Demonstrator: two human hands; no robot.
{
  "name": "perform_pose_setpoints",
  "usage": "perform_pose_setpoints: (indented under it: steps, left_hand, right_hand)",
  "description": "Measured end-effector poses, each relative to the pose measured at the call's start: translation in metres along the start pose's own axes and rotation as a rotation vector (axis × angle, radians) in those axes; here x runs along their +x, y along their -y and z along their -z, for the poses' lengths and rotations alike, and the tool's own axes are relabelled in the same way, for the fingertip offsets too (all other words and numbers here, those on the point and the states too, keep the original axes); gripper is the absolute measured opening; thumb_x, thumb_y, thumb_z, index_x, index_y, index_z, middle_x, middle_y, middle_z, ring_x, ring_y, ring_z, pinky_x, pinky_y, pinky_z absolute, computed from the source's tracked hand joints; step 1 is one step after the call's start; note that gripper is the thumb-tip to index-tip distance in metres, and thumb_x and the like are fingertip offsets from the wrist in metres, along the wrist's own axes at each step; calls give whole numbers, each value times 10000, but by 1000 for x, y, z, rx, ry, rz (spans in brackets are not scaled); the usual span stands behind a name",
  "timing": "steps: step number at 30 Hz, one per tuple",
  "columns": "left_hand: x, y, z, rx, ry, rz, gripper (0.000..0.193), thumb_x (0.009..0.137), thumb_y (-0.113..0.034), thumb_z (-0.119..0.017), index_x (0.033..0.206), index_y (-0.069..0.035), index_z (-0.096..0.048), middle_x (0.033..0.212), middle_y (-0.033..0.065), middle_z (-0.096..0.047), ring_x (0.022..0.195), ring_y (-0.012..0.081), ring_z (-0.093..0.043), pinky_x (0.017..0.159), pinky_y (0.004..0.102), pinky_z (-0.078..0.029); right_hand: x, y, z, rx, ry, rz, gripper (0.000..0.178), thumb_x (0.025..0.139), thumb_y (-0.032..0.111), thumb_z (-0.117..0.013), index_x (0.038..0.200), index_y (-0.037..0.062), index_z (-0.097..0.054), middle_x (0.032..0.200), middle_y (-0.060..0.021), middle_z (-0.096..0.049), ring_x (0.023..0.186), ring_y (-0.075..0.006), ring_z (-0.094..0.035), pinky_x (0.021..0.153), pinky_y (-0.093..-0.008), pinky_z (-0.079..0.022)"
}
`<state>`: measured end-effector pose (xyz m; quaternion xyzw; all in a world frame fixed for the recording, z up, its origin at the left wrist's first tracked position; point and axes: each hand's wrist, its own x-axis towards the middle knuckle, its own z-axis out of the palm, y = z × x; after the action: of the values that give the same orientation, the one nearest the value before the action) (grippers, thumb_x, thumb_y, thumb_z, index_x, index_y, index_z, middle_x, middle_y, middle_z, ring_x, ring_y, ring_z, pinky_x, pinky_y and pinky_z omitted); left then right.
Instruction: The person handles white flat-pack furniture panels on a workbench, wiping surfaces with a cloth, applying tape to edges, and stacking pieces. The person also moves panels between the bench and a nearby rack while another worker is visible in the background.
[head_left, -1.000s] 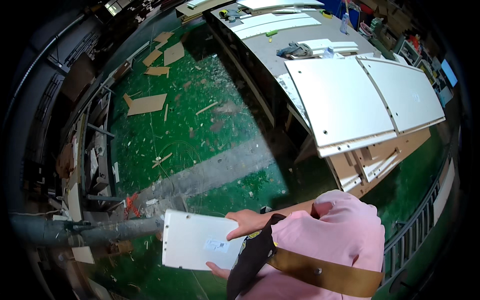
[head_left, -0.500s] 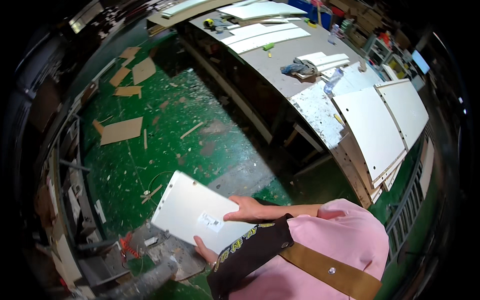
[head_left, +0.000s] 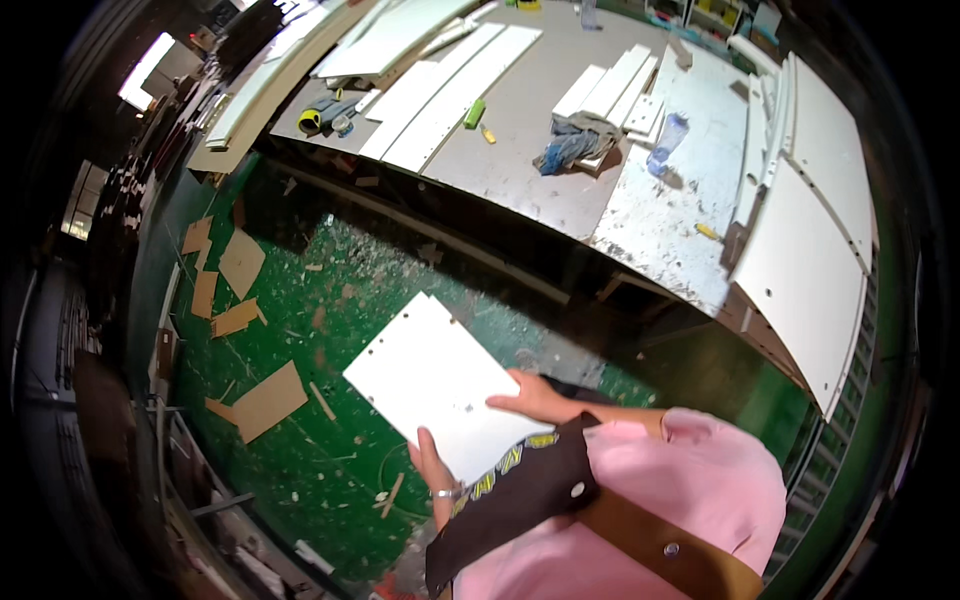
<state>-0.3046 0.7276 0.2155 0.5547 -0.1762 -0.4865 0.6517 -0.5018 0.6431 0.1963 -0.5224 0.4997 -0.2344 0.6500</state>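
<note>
I hold a flat white rectangular panel (head_left: 430, 380) with small drilled holes along one edge, tilted in front of my chest over the green floor. My left hand (head_left: 432, 468) grips its lower edge, thumb lying on the face. My right hand (head_left: 535, 398) rests on its right edge with fingers spread across the top. My pink sleeves and a brown apron strap fill the lower right.
A long grey workbench (head_left: 560, 190) runs across the top with white boards (head_left: 450, 85), a bundle of cloth (head_left: 572, 145), a plastic bottle (head_left: 668, 135) and small tools. Large white panels (head_left: 810, 260) lean at the right. Brown board offcuts (head_left: 262, 400) litter the green floor.
My view has swung toward the workbench, which now fills the top. The white panel stays in both hands and has turned more diagonal, nearer the picture's middle.
</note>
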Motion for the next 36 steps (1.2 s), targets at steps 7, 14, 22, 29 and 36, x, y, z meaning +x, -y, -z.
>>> perform_pose_setpoints:
  steps: [7,14,22,29,36]
  left_hand:
    - [137,-39,-71,187,177,77,505,931,-245,-498,1313,50,-351,1215,195,-508,1054,245,-543,908,364,-428]
    - [323,-3,-88,239,309,303,467,937,-242,-509,1281,59,-414,1169,156,-567,1017,215,-573,864,331,-460]
    - [573,-31,-199,368,588,418,433,866,-306,-630,1028,93,-582,923,131,-656,773,160,-634,677,271,-504]
    - [752,-15,-302,898,824,343,671,826,-495,-608,1045,138,-585,958,196,-650,866,225,-629,756,305,-484]
    - [797,-46,-348,1458,971,-626,625,748,-402,-681,1185,26,-554,1075,226,-569,981,351,-539,873,424,-431]
  right_hand:
    - [143,42,39,83,-175,-16,664,722,463,-734,1096,-60,-564,995,-190,-644,922,-256,-632,807,-336,-480]
    - [284,73,70,150,-479,-48,563,750,363,-743,1054,-77,-569,948,-164,-656,853,-194,-632,753,-305,-492]
    - [453,141,111,282,-632,-186,594,893,381,-574,1207,-116,-489,1100,-183,-609,989,-221,-598,849,-302,-458]
    - [573,140,175,248,-830,-269,706,836,527,-574,1115,-121,-559,1035,-217,-631,963,-286,-619,820,-360,-479]
    - [534,161,258,-326,-1146,-120,442,743,430,-700,994,70,-643,872,-117,-669,816,-244,-639,715,-360,-490]
